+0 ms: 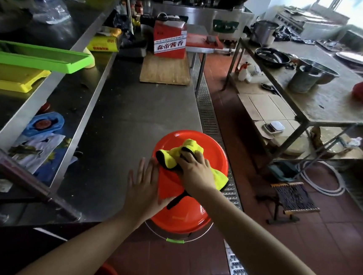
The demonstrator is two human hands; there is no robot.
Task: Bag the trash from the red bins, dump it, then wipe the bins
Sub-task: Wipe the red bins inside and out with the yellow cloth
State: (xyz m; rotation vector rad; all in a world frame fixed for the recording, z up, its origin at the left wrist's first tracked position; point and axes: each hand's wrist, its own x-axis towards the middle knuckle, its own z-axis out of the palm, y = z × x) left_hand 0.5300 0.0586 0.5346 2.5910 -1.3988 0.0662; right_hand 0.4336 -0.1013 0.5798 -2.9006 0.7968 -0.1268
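A red bin (207, 152) stands on the floor beside the steel counter, its lid facing up. A yellow cloth (188, 147) with black edging lies bunched on the lid. My right hand (196, 171) presses down on the cloth with fingers curled over it. Flat against the left side of the lid lies my left hand (144, 186), fingers straight and spread. The bin's wire handle with a green grip (174, 240) hangs at the near side. The rim of a second red bin (107, 273) shows at the bottom edge.
The steel counter (134, 115) runs along my left, carrying a wooden board (164, 70) and a red box (169, 39). Green and yellow trays (36, 58) sit on the shelf. A floor drain grate (208, 117) runs past the bin. A steel table (324, 99) with pots stands to the right.
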